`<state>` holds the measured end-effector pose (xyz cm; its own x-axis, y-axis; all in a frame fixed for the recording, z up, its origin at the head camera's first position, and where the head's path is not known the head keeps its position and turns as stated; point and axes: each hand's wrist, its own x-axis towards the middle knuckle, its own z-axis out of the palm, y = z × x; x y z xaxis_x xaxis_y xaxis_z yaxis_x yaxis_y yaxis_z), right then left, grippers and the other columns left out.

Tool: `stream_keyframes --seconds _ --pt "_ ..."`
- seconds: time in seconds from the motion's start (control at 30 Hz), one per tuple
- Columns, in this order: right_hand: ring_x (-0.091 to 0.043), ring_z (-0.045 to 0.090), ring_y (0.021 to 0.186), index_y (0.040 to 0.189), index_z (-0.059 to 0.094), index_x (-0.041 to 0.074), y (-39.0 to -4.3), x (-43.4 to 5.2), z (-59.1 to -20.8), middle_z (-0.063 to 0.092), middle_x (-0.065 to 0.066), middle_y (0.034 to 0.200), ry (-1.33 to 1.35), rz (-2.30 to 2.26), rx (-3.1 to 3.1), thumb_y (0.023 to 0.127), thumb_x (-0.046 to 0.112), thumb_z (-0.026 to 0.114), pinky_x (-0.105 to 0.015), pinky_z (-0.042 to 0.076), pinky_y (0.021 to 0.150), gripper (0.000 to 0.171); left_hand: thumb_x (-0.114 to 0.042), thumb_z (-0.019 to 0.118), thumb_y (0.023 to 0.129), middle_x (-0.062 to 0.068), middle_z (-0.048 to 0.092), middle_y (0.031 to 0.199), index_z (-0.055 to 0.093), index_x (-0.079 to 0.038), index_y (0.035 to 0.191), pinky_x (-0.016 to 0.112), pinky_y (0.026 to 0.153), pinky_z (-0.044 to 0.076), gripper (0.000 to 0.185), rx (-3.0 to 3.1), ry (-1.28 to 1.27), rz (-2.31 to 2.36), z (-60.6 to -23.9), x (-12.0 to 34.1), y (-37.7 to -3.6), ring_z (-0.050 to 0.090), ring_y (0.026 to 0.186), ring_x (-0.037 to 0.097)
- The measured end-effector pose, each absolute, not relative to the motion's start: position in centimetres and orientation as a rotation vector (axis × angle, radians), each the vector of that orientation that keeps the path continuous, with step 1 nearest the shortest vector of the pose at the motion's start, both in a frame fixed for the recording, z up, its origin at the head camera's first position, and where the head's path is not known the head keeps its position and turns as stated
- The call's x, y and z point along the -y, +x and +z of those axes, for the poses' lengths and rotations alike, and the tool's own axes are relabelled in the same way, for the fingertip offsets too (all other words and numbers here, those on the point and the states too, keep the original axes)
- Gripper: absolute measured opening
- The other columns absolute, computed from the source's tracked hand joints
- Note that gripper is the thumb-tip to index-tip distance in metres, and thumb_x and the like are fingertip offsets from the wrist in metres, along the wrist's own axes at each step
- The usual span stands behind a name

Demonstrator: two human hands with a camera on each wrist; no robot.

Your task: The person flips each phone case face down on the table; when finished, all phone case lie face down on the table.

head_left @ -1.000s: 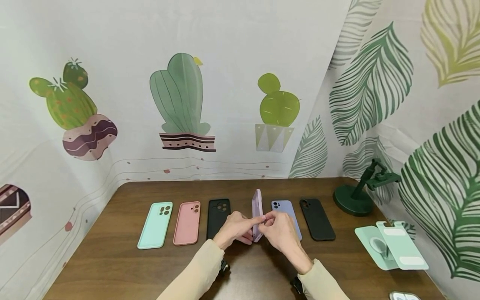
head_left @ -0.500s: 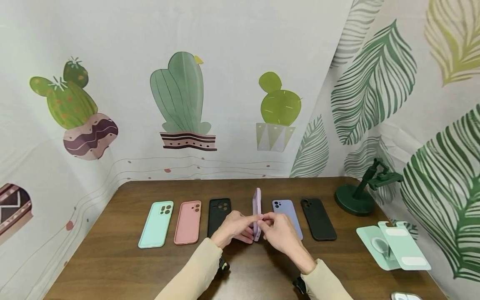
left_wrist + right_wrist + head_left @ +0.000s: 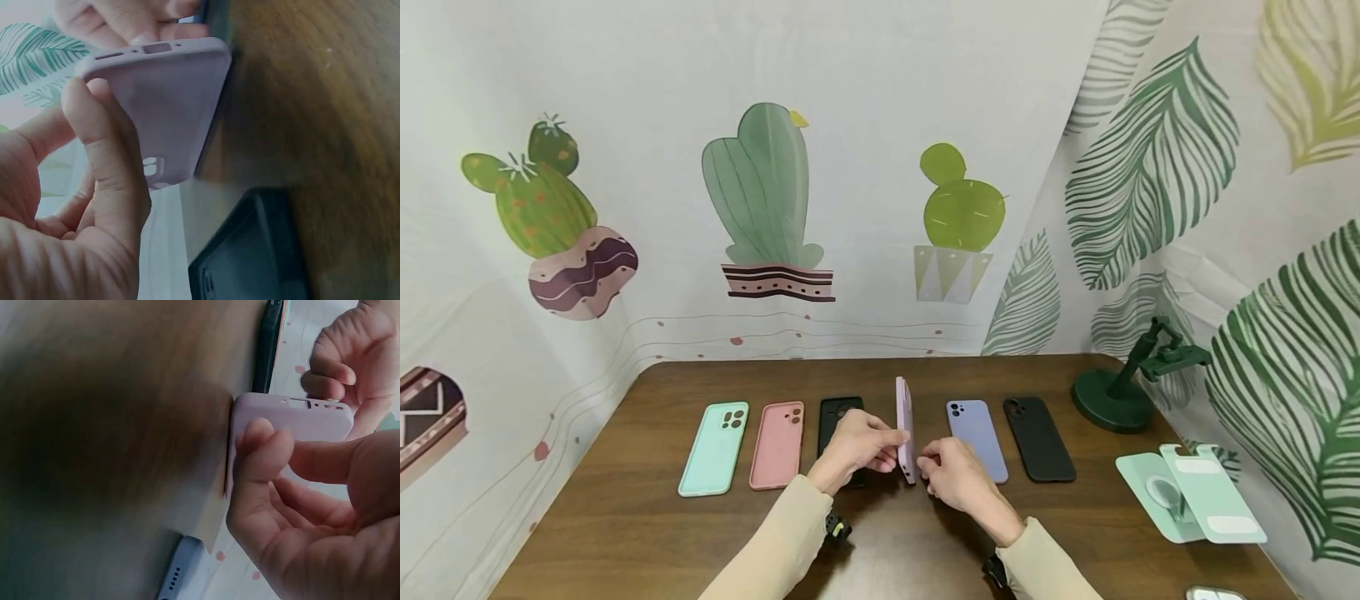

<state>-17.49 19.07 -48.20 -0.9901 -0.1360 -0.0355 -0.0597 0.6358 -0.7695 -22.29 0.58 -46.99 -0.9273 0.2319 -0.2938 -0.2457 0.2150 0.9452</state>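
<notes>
Wooden table: brown top, rounded far corners, walled on the far and right sides by printed cactus and leaf cloth. Open wood lies along the whole near edge, in front of both hands, and at the far edge behind the row.

Green stand: round base at the far right, arm tilted right, well apart from the hands.

Mint cards: two overlapping pieces, near right, close to the table's right edge.

Row of cases lying flat, long axes running near to far, left to right: mint case, pink case, black case partly under the left hand, blue case, second black case.

Lilac case: stands on its long edge on the wood in the gap between the first black case and the blue one, long axis near to far, faces turned left and right. Its flat back shows in the left wrist view.

Left hand: on the case's left side, thumb and fingers closed onto its near part, gripping it. This hand has the fuller hold.

Right hand: just right of the case, near end; in the right wrist view a fingertip presses the near corner, the other fingers loosely curled.
</notes>
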Motion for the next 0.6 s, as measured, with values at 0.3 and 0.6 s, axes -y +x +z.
stream_keyframes --seconds 0.3,0.6 --pt "-0.011 0.062 0.058 0.088 0.074 0.002 -17.34 -18.7 -48.5 0.067 -0.006 0.071 -0.133 -1.275 -2.715 0.104 0.005 0.068 -0.025 0.048 0.052 0.017 -0.007 0.082 0.094 0.004 0.069 0.062 0.074 0.006 0.092 0.025 0.053 0.063 0.016 -2.16 -0.021 1.756 -46.3 -0.16 -21.98 0.067 0.051 0.007" --pt "-0.012 0.059 0.061 0.089 0.076 0.002 -17.32 -19.01 -48.2 0.066 -0.003 0.071 -0.058 -1.164 -2.801 0.1 0.009 0.075 -0.025 0.045 0.055 0.014 -0.001 0.078 0.095 0.007 0.07 0.062 0.074 0.01 0.091 0.028 0.055 0.065 0.012 -2.179 -0.026 1.712 -47.01 0.06 -21.78 0.068 0.047 0.008"
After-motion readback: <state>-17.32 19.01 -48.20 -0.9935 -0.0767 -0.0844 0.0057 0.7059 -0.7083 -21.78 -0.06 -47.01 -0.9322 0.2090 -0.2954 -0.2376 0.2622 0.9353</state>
